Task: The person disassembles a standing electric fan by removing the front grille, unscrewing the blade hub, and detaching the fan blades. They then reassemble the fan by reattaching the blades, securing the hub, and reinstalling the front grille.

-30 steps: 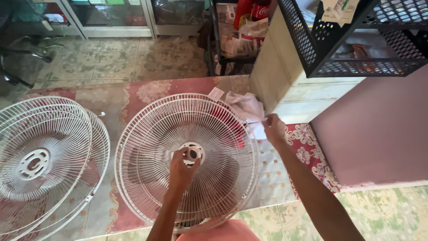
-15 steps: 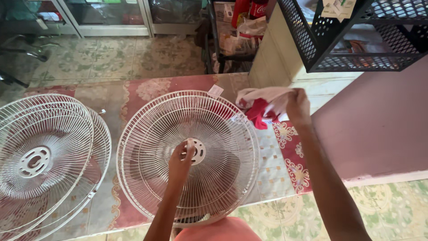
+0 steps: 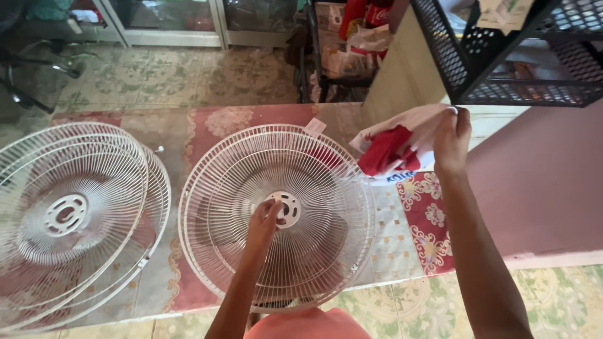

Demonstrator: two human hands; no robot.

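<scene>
A white wire fan guard (image 3: 276,213) lies flat on a patterned mat. My left hand (image 3: 264,220) rests on its round centre hub, fingers curled around it. My right hand (image 3: 451,139) is raised to the right of the guard and grips a crumpled red and white cloth (image 3: 392,150), which hangs just above the guard's right rim.
Two more white fan guards (image 3: 69,213) lie stacked to the left. A black mesh crate (image 3: 502,56) sits on a pale wooden stand (image 3: 402,81) at the upper right, next to a pink wall (image 3: 540,188). Tiled floor (image 3: 157,75) and a cluttered shelf (image 3: 339,50) lie beyond.
My right hand picked the cloth up from the mat by the guard's right rim and lifted it to the right. My left hand stayed on the hub.
</scene>
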